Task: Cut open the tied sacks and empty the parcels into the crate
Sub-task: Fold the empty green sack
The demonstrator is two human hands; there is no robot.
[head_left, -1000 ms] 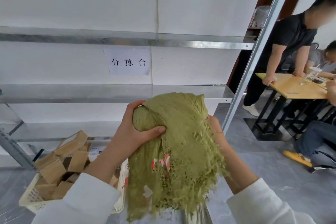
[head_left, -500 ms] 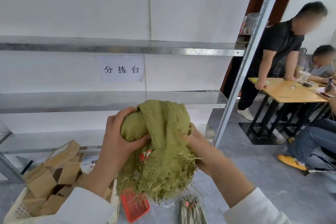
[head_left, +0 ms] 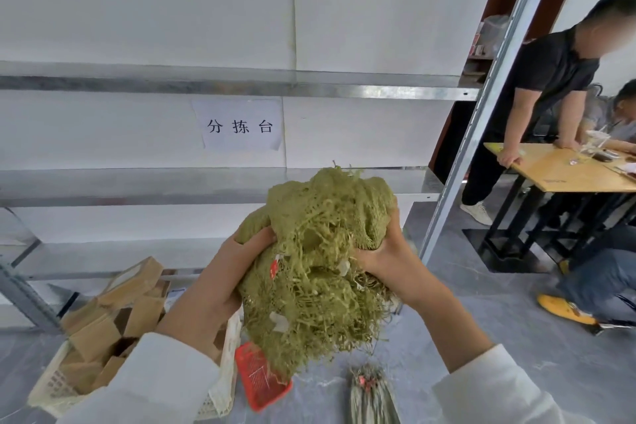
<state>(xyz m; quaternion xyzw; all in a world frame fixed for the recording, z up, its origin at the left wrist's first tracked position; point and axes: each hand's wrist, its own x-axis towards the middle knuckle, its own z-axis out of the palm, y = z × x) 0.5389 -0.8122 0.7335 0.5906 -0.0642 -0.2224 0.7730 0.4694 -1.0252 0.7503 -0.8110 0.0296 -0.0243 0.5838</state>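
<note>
At the far left the white crate [head_left: 220, 392] stands low, heaped with brown cardboard parcels [head_left: 134, 282]. Just right of it, the left hand [head_left: 220, 282] has its grip clenched on the green mesh sack [head_left: 320, 268], thumb and fingers dug into the bunched weave. The sack is held up in the air between both hands, above the crate's right rim and a red lattice piece [head_left: 261, 379]. I judge it light, limp and emptied. Its lower edge is frayed into loose strands that would snag or slip through fingers, so the sound hold is on the balled upper folds, not the fringe. The right hand [head_left: 389, 258] grasps the sack's right side, fingers curled into the cloth. Below it lies a grey bundle [head_left: 371, 396], possibly another sack, though the frame cuts it off.
</note>
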